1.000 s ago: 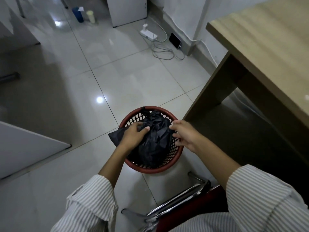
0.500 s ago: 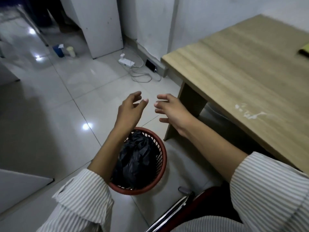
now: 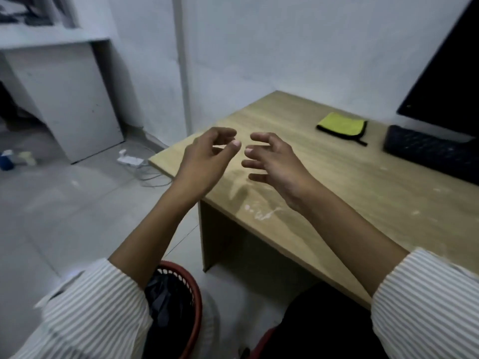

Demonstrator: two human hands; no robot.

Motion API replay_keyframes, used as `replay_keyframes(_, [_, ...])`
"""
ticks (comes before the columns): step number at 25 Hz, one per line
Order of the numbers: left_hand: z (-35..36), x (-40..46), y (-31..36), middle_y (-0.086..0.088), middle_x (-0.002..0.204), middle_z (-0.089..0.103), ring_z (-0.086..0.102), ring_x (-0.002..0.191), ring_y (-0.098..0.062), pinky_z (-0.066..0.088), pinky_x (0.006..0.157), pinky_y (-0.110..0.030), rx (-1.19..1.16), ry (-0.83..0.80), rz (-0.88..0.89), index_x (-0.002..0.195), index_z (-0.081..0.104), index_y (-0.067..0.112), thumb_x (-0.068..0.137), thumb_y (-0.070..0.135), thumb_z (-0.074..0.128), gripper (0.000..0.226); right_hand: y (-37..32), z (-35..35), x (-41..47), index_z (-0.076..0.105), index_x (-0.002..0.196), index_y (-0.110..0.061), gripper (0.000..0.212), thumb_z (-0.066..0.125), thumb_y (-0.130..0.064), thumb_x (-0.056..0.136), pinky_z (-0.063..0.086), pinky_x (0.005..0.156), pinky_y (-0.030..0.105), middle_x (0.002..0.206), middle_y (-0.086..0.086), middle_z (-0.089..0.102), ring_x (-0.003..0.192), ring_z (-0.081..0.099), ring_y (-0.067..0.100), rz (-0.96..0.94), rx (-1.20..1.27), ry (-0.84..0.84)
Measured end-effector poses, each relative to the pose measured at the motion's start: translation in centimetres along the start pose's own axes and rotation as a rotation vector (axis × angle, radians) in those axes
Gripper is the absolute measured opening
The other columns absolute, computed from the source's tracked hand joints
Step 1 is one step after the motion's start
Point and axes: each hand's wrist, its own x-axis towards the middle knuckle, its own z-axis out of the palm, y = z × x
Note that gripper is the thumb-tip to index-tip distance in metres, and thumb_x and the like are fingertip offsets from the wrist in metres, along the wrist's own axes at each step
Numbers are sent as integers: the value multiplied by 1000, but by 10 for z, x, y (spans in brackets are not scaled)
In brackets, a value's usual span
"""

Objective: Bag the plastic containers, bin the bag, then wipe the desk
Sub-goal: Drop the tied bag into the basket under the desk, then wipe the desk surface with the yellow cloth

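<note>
half a second after hovering just above the bin, both hands had risen to the desk's near corner, and the view had swung up to take in a cloth, a keyboard and a monitor unseen before. the black bag [image 3: 166, 304], crinkled and glossy, stayed inside the red plastic mesh bin [image 3: 194, 307], which had dropped to the lower edge of the view, below the left forearm on pale floor tiles. a striped cotton sleeve [image 3: 93, 312] covered that arm to the elbow. the left hand [image 3: 204, 161] hung in the air with fingers loosely curled and thumb near the forefinger, gripping nothing. close beside it, not touching, the right hand [image 3: 278, 164] floated over the wood-grain laminate desk [image 3: 337, 193] with fingers spread and slightly bent, also empty. a smear of whitish residue [image 3: 261, 213] marked the desktop just below the right wrist, near the front edge. beyond and to the right of the right hand lay a folded yellow cloth [image 3: 342, 124], fuzzy, with a black trim and a small loop. further right sat a dark keyboard [image 3: 430, 154], and above it the flat black panel of a monitor [image 3: 445, 81]. well to the left of the left hand, a white power strip [image 3: 129, 159] and its loose cables lay on the floor by the wall.
</note>
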Motion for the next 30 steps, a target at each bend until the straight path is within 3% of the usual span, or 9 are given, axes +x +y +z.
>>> replay_keyframes(5, [76,31,33,8,112,65,62,95,-2,45,76,-13,18,-164,53,120,62,22,91,34,58,31,6,-86,1,54,124,-22,31,56,-18,94,53,86,40,111,-1,63,104,65,20,-12,-25,207])
replay_keyframes(11, [152,61,32,2,115,65,61,103,-11,44,85,-23,65,-281,24,120,62,18,91,32,60,33,27,-161,4,56,123,-22,30,56,-18,93,53,87,41,122,0,61,106,62,18,-6,-130,382])
replay_keyframes(14, [181,78,25,-2,119,64,58,111,-15,43,90,-25,101,-318,22,121,62,15,91,30,60,34,40,-191,8,59,121,-24,29,57,-17,93,51,78,29,123,-5,59,102,59,10,-15,-177,469])
replay_keyframes(17, [201,100,19,-4,125,61,54,116,-16,38,89,-23,143,-306,23,123,61,15,92,29,59,34,53,-212,18,60,121,-24,30,57,-16,92,48,81,25,125,-8,58,100,58,5,-13,-223,518])
replay_keyframes(21, [223,125,4,-7,127,58,53,118,-17,39,90,-25,198,-282,45,125,59,16,93,29,56,35,66,-228,42,60,120,-26,29,57,-19,92,49,95,36,125,-8,58,108,57,8,-32,-317,532])
replay_keyframes(24, [240,150,-7,-6,128,58,54,118,-18,42,95,-30,260,-236,79,126,57,17,93,29,55,36,71,-238,69,61,115,-31,27,57,-21,90,51,91,42,119,-7,59,101,59,8,-49,-399,560])
replay_keyframes(27, [251,166,-16,-4,126,59,55,116,-19,44,96,-38,302,-180,112,124,57,20,91,31,55,35,70,-244,100,62,115,-25,25,57,-20,91,48,87,30,117,-6,58,100,56,8,-163,-546,592])
replay_keyframes(30, [256,172,-23,0,125,60,54,115,-19,44,96,-44,325,-170,163,122,57,23,89,32,57,34,67,-247,143,58,125,-18,31,52,-28,96,36,89,21,130,-2,52,119,47,13,-259,-809,513])
